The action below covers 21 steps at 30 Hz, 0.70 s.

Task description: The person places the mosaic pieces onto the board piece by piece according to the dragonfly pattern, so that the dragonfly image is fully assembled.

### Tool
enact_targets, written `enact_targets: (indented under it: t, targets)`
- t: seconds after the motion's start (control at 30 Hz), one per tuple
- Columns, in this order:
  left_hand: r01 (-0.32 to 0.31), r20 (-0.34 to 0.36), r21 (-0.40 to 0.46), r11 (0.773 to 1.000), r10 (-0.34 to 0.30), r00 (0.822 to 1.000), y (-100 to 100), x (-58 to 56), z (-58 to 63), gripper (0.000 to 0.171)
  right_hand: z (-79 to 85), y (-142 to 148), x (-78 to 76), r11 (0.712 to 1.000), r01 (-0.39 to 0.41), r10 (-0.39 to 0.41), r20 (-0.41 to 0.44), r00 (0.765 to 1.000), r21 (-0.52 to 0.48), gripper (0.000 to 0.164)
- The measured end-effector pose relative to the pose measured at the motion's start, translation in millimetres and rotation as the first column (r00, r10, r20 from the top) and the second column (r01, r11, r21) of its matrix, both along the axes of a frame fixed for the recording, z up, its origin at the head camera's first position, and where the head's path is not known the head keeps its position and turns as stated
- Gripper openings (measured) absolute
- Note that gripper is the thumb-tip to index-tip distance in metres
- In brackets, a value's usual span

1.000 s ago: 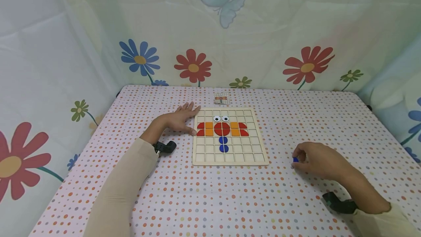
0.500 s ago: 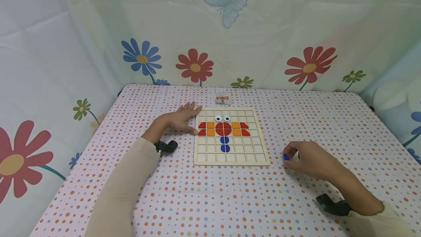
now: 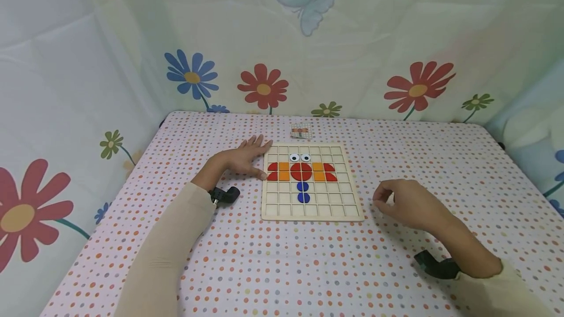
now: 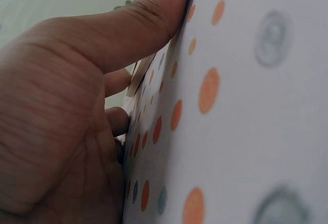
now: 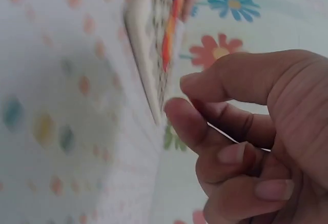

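Note:
A wooden grid board [image 3: 282, 213] lies on the table with flat pieces set in it. These form a red circle [image 3: 301, 171], orange squares [image 3: 284, 171], red rounded corners, blue rounds [image 3: 303, 192] and two googly eyes [image 3: 300, 158]. My left hand [image 3: 244, 158] rests spread at the board's left edge, thumb and a fingertip touching the frame. To the right of the board, my right hand [image 3: 411, 204] hovers with thumb and index finger pinched together. The small blue piece seen in that pinch earlier is hidden now; none shows on the tablecloth.
Behind the board stands a small picture card [image 3: 301, 131] showing a similar pattern. The dotted tablecloth [image 3: 273, 268] covers the table. A flowered curtain [image 3: 352, 53] hangs behind it. Black wrist cameras [image 3: 226, 194] sit on both arms.
My right hand has moved left and slightly up toward the board, turning so the blue piece drops out of sight. The left hand stays at the board's edge.

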<state>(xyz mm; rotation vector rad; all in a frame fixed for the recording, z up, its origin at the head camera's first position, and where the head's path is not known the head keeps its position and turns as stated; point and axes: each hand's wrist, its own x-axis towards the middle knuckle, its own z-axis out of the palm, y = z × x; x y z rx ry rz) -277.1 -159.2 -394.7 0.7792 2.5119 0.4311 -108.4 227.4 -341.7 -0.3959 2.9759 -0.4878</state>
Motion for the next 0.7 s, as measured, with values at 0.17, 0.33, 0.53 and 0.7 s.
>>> enact_targets:
  t: [0.17, 0.33, 0.53, 0.7]
  targets:
    - [-0.002, 0.002, -0.003, 1.0, 0.002, 1.0, 2.1, -0.1, 1.2, 0.107, 9.9, 26.0, -12.4, 0.996, 0.087, -0.086, -0.019, 0.996, 0.029, 0.015]
    - [-0.007, 0.0, -0.012, 1.0, 0.007, 1.0, 3.0, 0.0, 1.6, 0.107, 12.5, 69.2, -23.8, 0.992, 0.122, -0.122, 0.012, 0.992, 0.035, 0.029]
    - [-0.009, -0.003, -0.015, 1.0, 0.009, 1.0, 1.9, 0.3, 1.4, 0.107, -0.1, 113.5, -29.4, 0.997, 0.078, -0.079, 0.07, 0.994, 0.012, 0.026]
    - [-0.009, -0.001, -0.01, 1.0, 0.009, 1.0, 2.0, 1.4, 1.8, 0.107, -17.8, 124.9, -31.9, 0.997, -0.011, 0.02, 0.117, 0.993, -0.074, 0.021]
